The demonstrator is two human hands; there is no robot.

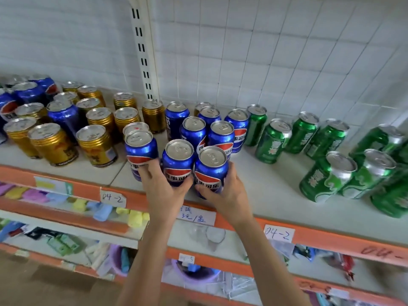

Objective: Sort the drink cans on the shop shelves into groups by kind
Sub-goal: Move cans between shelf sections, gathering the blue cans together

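My left hand (164, 187) reaches up to the front of the shelf (265, 195) with its fingers spread across two upright blue cans: the fingertips lie on the label of the left blue can (141, 151), and the thumb side wraps the lower body of the middle blue can (177, 162). My right hand (225, 191) grips the right blue can (210, 167), the thumb curled across its front label and the fingers round its far side. These three cans stand close together at the shelf's front edge, the middle and right ones touching. Directly behind them stands a cluster of blue cans (198, 127), all upright with silver tops. To the left, the gold cans (97, 129) form a loose group, and a few more blue cans (28, 93) are mixed in at the far left. To the right, the green cans (320, 142) stand as a separate group, extending to the frame's right edge. An orange strip (331, 240) runs along the shelf's front and carries handwritten paper labels (279, 233). A slotted white upright (143, 51) rises against the tiled wall (265, 51) behind. The lower shelves (66, 228) hold small coloured goods, too blurred for me to identify.
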